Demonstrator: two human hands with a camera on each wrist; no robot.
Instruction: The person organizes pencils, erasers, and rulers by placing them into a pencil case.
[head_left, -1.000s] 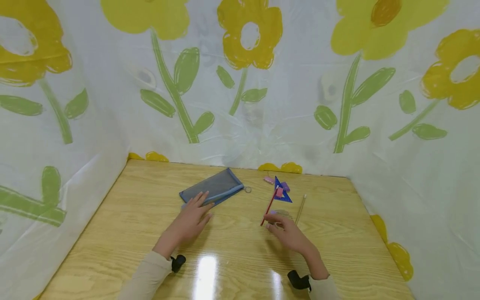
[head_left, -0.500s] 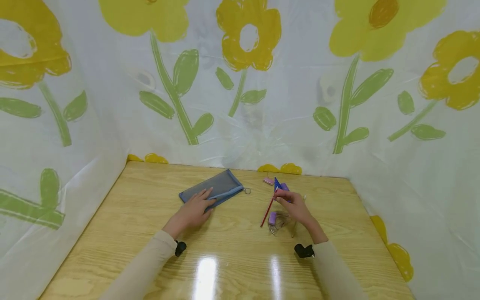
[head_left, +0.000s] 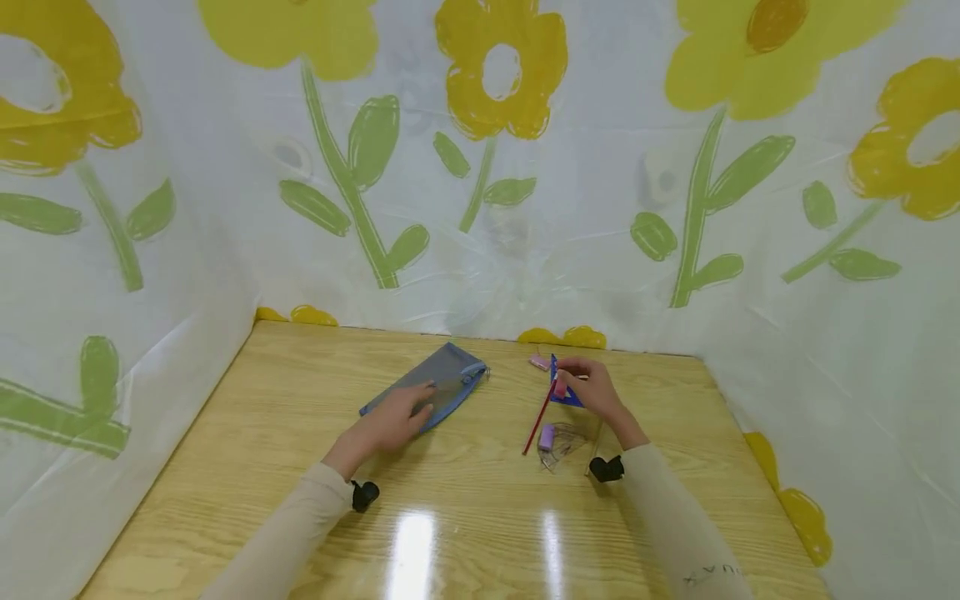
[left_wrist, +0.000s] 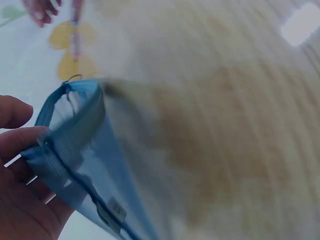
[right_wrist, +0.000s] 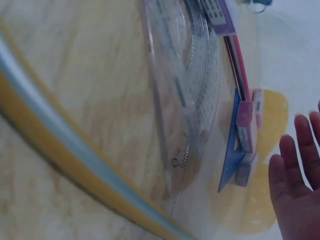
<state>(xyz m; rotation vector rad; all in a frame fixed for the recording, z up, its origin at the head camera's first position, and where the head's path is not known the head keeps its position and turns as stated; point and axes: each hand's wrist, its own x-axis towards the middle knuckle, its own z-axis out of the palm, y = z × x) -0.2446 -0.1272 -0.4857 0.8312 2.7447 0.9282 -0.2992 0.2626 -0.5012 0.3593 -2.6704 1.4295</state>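
In the head view my left hand point(head_left: 390, 419) is at the near left side of a blue mesh pencil case point(head_left: 448, 367). Its fingers grip the case's side in the left wrist view, where the zipped mouth bows outward. My right hand point(head_left: 596, 390) reaches over a blue set square point(head_left: 567, 401) and a pink eraser point(head_left: 560, 389). Seen from the right wrist, its fingers point(right_wrist: 289, 160) are extended and apart from the eraser, which stands against the set square. A red pencil point(head_left: 539, 419) lies beside them, its far end near the eraser.
Nearer on the wooden table point(head_left: 247, 467) lie a purple eraser point(head_left: 547, 437) and a clear protractor point(right_wrist: 207, 95) with a clear set square point(right_wrist: 162, 95). A pink eraser point(head_left: 539, 362) sits farther back. A yellow pencil point(right_wrist: 60, 135) crosses the right wrist view. Flowered cloth point(head_left: 562, 250) walls the table.
My right hand has moved forward, from over the protractor to the eraser and blue set square. The left hand has shifted along the pencil case, whose zipped edge is now bent and raised.
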